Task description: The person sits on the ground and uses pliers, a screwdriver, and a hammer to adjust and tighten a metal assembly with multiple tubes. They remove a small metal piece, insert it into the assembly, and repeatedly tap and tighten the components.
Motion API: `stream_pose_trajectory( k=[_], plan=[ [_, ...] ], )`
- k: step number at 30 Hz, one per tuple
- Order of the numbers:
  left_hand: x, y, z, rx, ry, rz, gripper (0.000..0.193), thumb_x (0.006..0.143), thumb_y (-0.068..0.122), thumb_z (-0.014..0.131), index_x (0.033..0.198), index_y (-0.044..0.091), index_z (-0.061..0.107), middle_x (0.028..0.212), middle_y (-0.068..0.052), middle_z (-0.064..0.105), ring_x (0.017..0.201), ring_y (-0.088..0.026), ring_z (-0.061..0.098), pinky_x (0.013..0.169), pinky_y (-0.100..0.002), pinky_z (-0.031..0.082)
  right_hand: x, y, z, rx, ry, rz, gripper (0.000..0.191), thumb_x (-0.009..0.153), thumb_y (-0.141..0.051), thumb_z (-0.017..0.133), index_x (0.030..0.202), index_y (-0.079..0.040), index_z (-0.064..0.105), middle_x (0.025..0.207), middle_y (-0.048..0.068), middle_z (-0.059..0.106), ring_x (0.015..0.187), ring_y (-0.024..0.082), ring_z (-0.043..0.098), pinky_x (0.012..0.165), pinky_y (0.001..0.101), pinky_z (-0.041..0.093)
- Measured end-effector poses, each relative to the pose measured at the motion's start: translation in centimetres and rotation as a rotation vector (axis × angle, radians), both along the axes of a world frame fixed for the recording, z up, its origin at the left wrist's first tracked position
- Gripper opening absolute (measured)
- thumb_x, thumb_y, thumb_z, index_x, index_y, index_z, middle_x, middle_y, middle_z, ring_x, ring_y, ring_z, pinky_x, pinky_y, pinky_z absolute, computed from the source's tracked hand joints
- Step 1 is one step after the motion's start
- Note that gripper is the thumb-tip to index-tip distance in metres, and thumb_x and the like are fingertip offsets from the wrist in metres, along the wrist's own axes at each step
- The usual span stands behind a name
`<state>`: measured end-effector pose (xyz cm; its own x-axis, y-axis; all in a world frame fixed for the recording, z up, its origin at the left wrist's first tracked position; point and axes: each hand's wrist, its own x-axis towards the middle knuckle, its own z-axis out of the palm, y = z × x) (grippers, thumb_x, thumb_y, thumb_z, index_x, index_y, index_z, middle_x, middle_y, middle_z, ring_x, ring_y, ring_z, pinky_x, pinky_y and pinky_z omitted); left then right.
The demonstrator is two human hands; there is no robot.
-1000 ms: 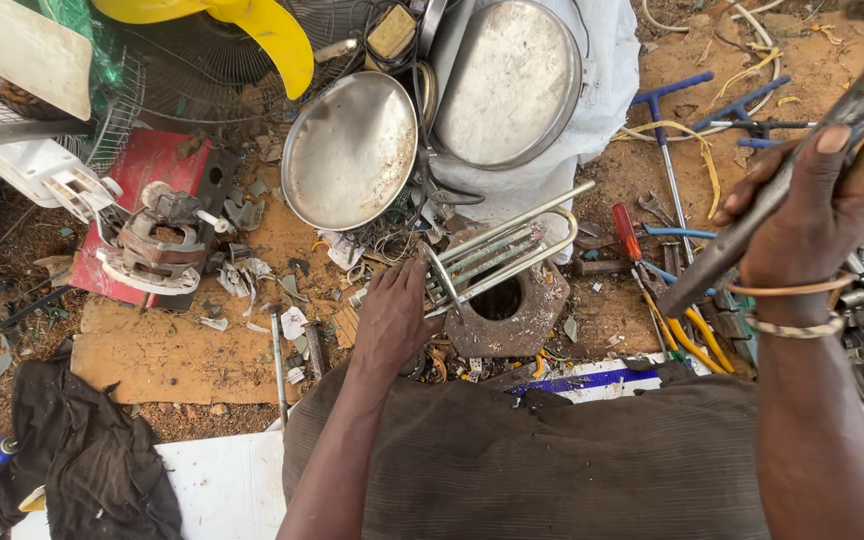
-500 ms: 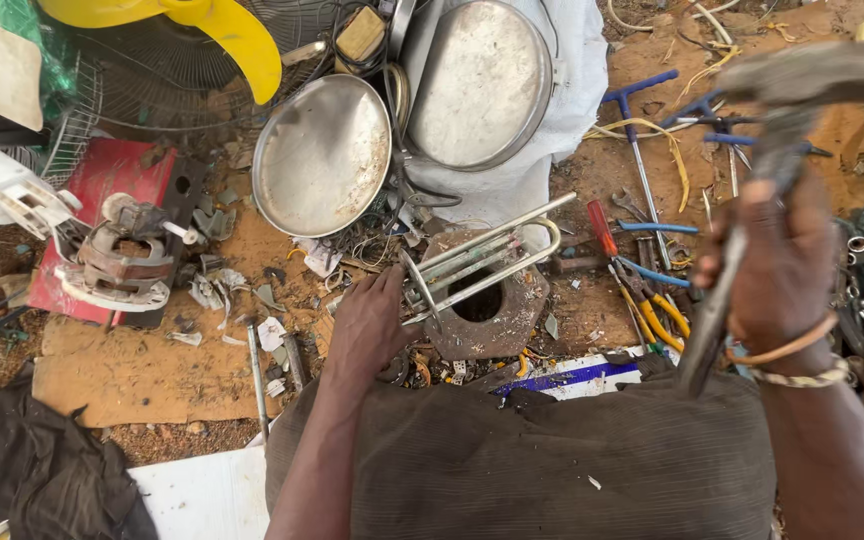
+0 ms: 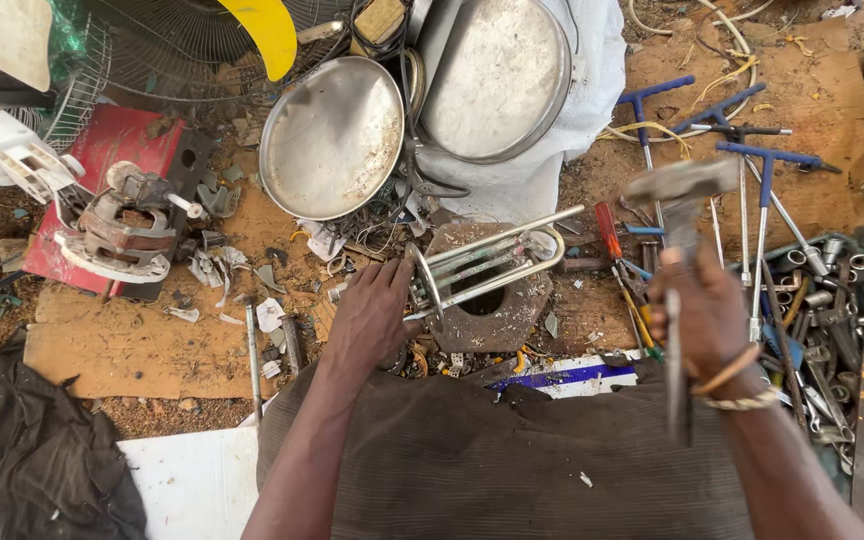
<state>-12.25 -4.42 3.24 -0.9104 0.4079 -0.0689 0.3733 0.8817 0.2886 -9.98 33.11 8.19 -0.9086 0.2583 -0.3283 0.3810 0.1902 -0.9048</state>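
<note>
The left hand (image 3: 370, 318) presses down, fingers wrapped on the near end of a bent metal heating element (image 3: 487, 262) lying across a rusty plate, while the right hand (image 3: 704, 310), off to its right, grips a raised hammer (image 3: 679, 250).

Hammer (image 3: 679, 200): grey metal head, blurred, raised head-up in right hand (image 3: 704, 318), long handle running down past the wrist. Heating element (image 3: 487, 262): shiny looped metal tubes, lying flat and slightly tilted across a rusty octagonal plate (image 3: 512, 318) with round centre hole, on the ground. Held at its near end by left hand (image 3: 370, 318).
</note>
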Motion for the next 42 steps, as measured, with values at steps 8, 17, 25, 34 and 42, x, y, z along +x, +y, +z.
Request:
stream_pose_trajectory(
  k=[8, 17, 25, 34, 42],
  plan=[
    [0.5, -0.1, 0.1, 0.009, 0.025, 0.003, 0.098, 0.062, 0.032, 0.094, 0.139, -0.007, 0.047, 0.123, -0.022, 0.065, 0.112, -0.034, 0.062, 0.103, -0.045, 0.048, -3.3, -3.9, 1.4, 0.066, 0.572, -0.239, 0.024, 0.119, -0.036, 0.049, 0.110, -0.014, 0.047, 0.074, 0.000, 0.055, 0.052, 0.010, 0.056, 0.038, 0.0257, 0.048],
    [0.9, 0.1, 0.5, 0.039, 0.062, -0.047, 0.097, 0.063, 0.026, 0.094, 0.142, -0.004, 0.045, 0.132, -0.017, 0.059, 0.121, -0.033, 0.058, 0.107, -0.044, 0.045, 1.1, -3.6, 2.7, 0.068, -0.115, 0.174, 0.027, 0.102, -0.027, 0.051, 0.123, -0.014, 0.059, 0.067, 0.002, 0.057, 0.046, 0.010, 0.050, 0.038, 0.0263, 0.044],
    [1.0, 0.1, -0.1, 0.024, 0.042, -0.041, 0.099, 0.060, 0.028, 0.096, 0.139, -0.005, 0.046, 0.128, -0.019, 0.060, 0.117, -0.033, 0.059, 0.107, -0.044, 0.045, -0.6, -6.4, 0.6, 0.009, 0.433, -0.208, 0.027, 0.112, -0.033, 0.051, 0.126, -0.010, 0.047, 0.066, -0.001, 0.054, 0.045, 0.009, 0.053, 0.033, 0.0204, 0.045],
    [1.3, 0.5, 1.0, 0.054, 0.027, -0.024, 0.094, 0.065, 0.022, 0.094, 0.142, -0.005, 0.046, 0.120, -0.019, 0.062, 0.113, -0.033, 0.059, 0.104, -0.044, 0.047, 3.6, -3.4, -1.7, -0.083, 0.036, 0.027, 0.026, 0.106, -0.027, 0.047, 0.122, -0.009, 0.055, 0.068, -0.001, 0.056, 0.048, 0.010, 0.051, 0.038, 0.0263, 0.046],
    [1.2, 0.6, 0.5, 0.067, 0.069, -0.002, 0.094, 0.063, 0.021, 0.095, 0.140, -0.005, 0.047, 0.121, -0.021, 0.063, 0.114, -0.034, 0.060, 0.106, -0.046, 0.046, 0.9, -8.2, -4.3, 0.111, -0.219, 0.181, 0.024, 0.106, -0.035, 0.051, 0.112, -0.012, 0.057, 0.063, 0.001, 0.054, 0.045, 0.010, 0.049, 0.037, 0.0254, 0.042]
  ],
)
